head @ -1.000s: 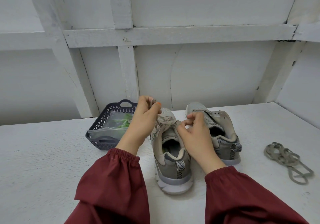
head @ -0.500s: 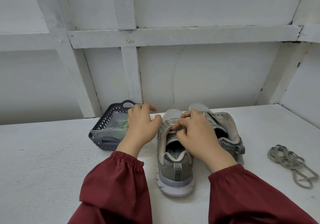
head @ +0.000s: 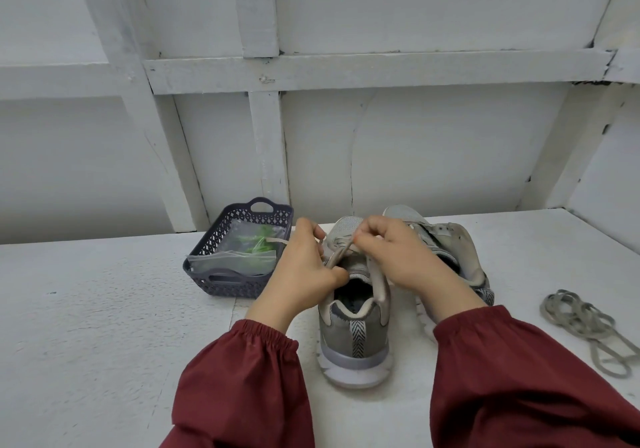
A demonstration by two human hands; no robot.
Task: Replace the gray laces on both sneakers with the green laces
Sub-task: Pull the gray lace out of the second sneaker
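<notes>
Two gray sneakers stand side by side on the white table (head: 104, 326), heels toward the camera, toes toward the wall. The nearer sneaker (head: 353, 340) sits btwn the two forearms. The second sneaker (head: 453, 243) is just to its right, partly hidden by the R wrist; can't tell if the two touch.

L hand (head: 301, 274) has its fingers curled round the gray lace (head: 341, 252) above the nearer sneaker's tongue, w/ the thumb down by the collar edge. R hand (head: 394, 253) pinches the same lace btwn thumb and forefinger, approx over the top eyelets, other fingers curled in. The lace runs as a short slanted strand btwn the two hands. One end pokes out to the left past the L hand's knuckles, over the basket.

A loose gray lace (head: 581, 323) lies in a heap on the table well to the right, apart from both sneakers.

The dark plastic basket (head: 221, 284) stands just left of the L hand, near the wall. In it lies a clear plastic bag (head: 225, 260) w/ the green laces (head: 258, 243) showing thru.

Both forearms are in dark red sleeves (head: 242, 378) w/ elastic cuffs. Behind everything is a white wall (head: 433, 153) w/ painted beams.
</notes>
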